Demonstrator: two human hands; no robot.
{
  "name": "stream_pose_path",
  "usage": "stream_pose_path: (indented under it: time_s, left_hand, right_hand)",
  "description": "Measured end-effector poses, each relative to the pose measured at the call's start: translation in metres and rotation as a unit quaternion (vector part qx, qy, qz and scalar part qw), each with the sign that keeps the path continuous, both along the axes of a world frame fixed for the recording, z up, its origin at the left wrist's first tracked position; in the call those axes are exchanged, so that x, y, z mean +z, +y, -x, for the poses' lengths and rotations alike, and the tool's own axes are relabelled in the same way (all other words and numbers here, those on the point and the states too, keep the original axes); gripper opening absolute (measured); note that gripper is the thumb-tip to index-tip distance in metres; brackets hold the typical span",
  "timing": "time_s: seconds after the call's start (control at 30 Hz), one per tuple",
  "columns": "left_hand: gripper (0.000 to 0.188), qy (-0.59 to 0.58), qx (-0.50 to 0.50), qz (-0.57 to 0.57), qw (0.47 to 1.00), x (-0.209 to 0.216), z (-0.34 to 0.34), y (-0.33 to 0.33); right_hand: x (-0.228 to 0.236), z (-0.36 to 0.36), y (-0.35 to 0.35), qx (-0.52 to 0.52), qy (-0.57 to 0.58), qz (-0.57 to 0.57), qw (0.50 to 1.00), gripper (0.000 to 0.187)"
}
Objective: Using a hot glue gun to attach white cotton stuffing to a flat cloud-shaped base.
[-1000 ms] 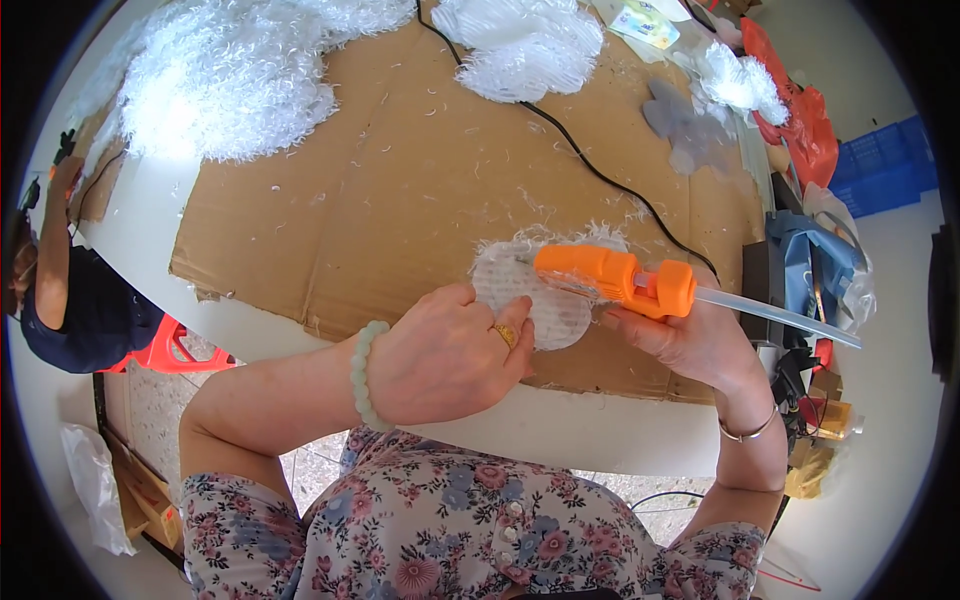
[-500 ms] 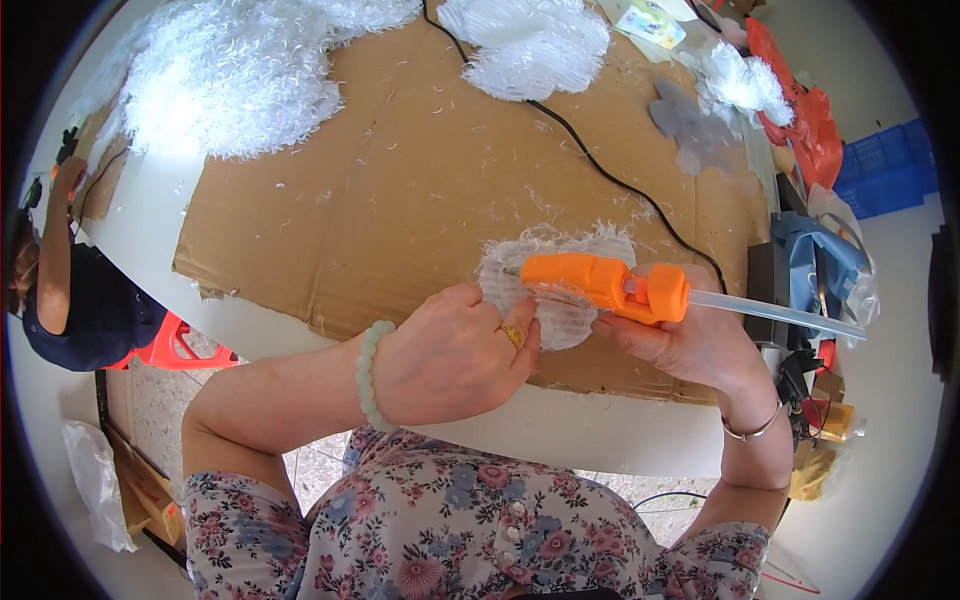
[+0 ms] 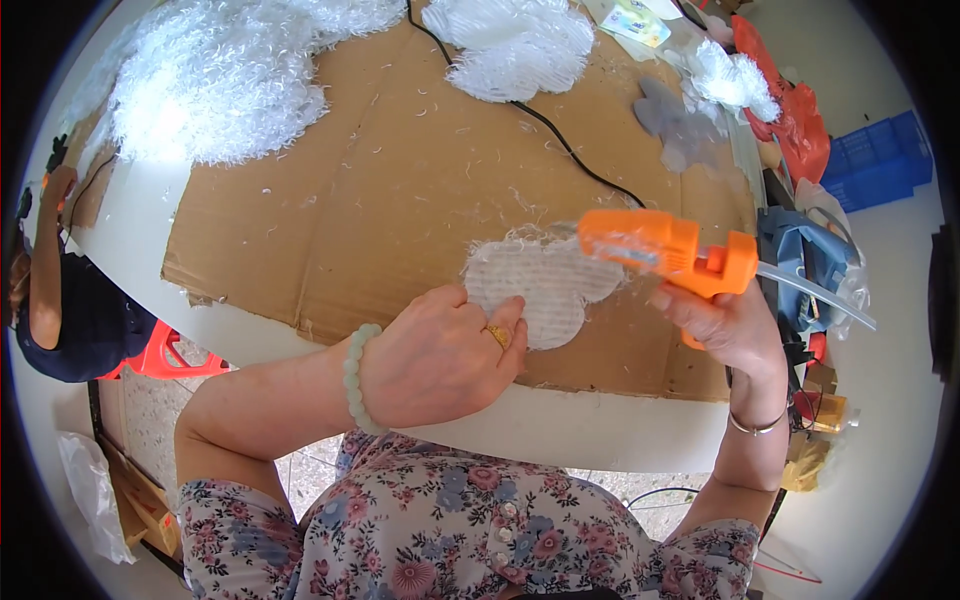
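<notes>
Your left hand [image 3: 440, 355] is pressing fingertips onto the white, lobed, fabric-like piece [image 3: 540, 285], which is lying near the front edge of the brown cardboard sheet [image 3: 400, 200] (any thumb pinch: cannot tell). Your right hand [image 3: 735, 325] is wrapping around the orange plastic glue gun [image 3: 640, 240], its tip pointing left near the piece's far edge.
</notes>
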State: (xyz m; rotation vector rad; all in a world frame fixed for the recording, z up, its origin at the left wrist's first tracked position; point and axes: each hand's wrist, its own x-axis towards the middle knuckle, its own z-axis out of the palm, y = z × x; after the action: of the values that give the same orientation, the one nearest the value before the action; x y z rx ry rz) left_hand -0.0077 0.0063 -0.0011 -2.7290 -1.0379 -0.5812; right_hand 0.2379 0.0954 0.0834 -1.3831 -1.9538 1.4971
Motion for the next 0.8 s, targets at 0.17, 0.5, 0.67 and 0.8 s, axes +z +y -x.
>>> stream_pose_path:
  time_s: [0.17,0.5,0.67,0.8]
  left_hand:
    - [0.031,-0.011,-0.001,0.003,1.0,0.002,-0.001,0.0]
    - [0.026,-0.045,-0.015,-0.004,0.999,0.001,-0.003,0.004]
    - [0.028,-0.014,-0.002,0.015,1.0,0.004,-0.002,0.001]
    - [0.027,-0.027,-0.005,0.011,1.0,0.002,-0.002,0.003]
  right_hand:
    - [-0.01,-0.018,0.016,-0.045,-0.029,-0.008,0.999,0.026]
    - [-0.016,-0.017,0.012,0.019,-0.078,0.012,0.997,0.022]
    - [-0.008,-0.018,0.001,0.037,-0.092,0.015,0.995,0.023]
    - [-0.007,-0.028,-0.003,0.013,-0.116,0.027,0.993,0.023]
